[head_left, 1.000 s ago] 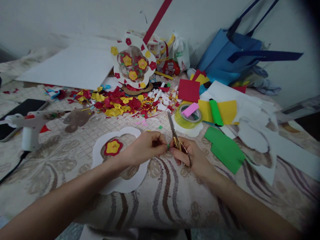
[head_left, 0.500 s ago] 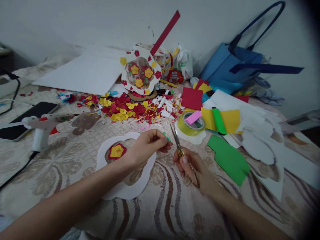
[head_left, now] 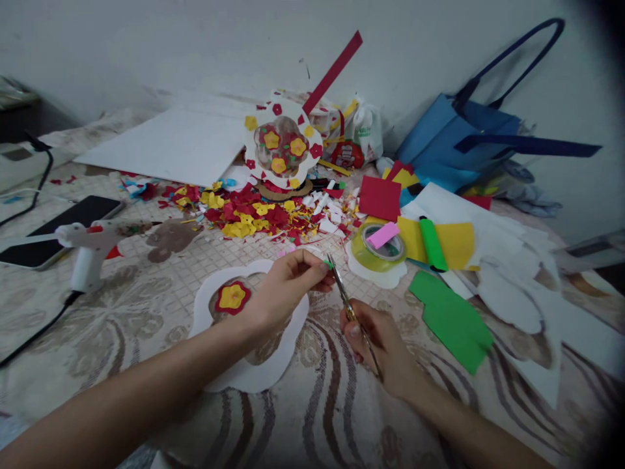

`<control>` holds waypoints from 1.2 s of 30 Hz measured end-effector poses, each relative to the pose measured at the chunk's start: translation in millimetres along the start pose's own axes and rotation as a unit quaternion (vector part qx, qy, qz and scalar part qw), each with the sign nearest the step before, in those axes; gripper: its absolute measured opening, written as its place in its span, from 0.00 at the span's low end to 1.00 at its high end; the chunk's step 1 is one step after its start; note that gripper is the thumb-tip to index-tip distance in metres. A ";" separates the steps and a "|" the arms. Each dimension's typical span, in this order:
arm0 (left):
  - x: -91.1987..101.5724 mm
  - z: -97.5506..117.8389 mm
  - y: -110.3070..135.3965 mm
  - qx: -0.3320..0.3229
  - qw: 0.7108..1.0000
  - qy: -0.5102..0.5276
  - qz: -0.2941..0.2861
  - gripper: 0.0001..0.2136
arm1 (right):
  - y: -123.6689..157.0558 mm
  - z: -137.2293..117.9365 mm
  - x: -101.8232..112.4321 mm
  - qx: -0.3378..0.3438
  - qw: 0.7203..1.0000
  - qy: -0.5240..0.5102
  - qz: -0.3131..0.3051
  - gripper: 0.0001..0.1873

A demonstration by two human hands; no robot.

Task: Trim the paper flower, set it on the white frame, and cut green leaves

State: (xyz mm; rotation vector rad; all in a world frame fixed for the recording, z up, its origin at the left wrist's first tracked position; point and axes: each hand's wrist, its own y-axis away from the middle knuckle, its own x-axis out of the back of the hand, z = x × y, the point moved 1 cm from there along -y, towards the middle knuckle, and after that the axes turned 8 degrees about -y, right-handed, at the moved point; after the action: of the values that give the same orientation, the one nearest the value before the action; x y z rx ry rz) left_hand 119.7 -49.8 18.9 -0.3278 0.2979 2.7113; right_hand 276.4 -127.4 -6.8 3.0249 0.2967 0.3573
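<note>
My left hand (head_left: 286,290) pinches a tiny green paper scrap (head_left: 327,264) above a white flower-shaped paper frame (head_left: 209,296). That frame carries a red and yellow paper flower (head_left: 232,297). My right hand (head_left: 378,342) is closed round the handles of a pair of scissors (head_left: 347,305). The scissor tips point up and left and meet the green scrap at my left fingertips.
A pile of red and yellow paper cuttings (head_left: 254,212) lies behind. A tape roll (head_left: 378,246), green paper (head_left: 452,319), a green marker (head_left: 432,242) and yellow paper sit right. A glue gun (head_left: 88,251) and phone (head_left: 58,228) are left. A blue bag (head_left: 454,140) stands at the wall.
Both hands have drifted slightly apart, then the scissors tilted back so the tips meet the green scrap. The view has shifted left and down.
</note>
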 end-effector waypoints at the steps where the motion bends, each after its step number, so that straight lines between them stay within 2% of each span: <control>1: -0.1 -0.8 0.2 0.001 1.000 0.006 0.002 0.07 | 0.1 -0.1 -0.1 0.000 1.000 -0.001 0.001 0.27; 17: -2.5 -2.2 2.8 -0.012 1.000 0.000 0.022 0.06 | -2.0 -4.6 -1.4 0.006 1.000 0.013 0.014 0.23; 26: -1.1 -3.6 0.5 -0.015 1.000 0.013 0.012 0.06 | -1.8 -5.2 0.0 0.016 0.999 0.036 0.016 0.21; 36: 0.4 0.9 -0.6 -0.002 1.000 0.018 -0.012 0.07 | 1.1 -1.6 1.9 -0.002 0.999 0.043 0.016 0.20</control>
State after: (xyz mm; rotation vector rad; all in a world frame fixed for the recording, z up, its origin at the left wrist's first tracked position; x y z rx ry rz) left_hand 119.4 -49.0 19.5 -0.3788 0.2982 2.6850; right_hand 278.0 -128.0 -4.7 3.0187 0.2522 0.4919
